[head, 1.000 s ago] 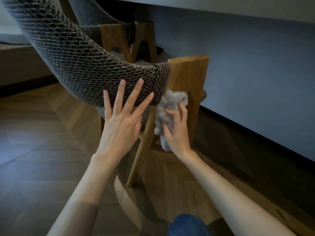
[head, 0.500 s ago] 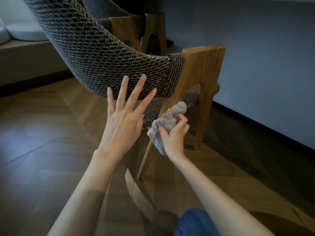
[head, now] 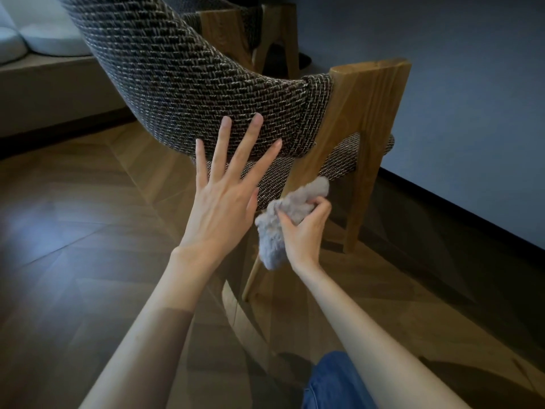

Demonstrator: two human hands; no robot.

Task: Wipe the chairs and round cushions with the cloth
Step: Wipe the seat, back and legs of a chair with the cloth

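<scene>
While left hand (head: 219,212) spreads open at chair (head: 182,84), right hand (head: 305,236) grip clutches cloth (head: 272,240).

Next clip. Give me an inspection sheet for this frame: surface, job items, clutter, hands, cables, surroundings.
Surface: dark wooden herringbone floor.
Job's things: woven chair with wooden legs; grey cloth bunched against its slanted leg; second chair behind; pale cushions on a ledge, far left.
Clutter: nothing seen.
Hands: left hand open, fingers spread at the woven back; right hand grips the cloth.
Cables: nothing seen.
Surroundings: blue-grey wall with dark skirting, right; denim-clad knee at bottom.
</scene>
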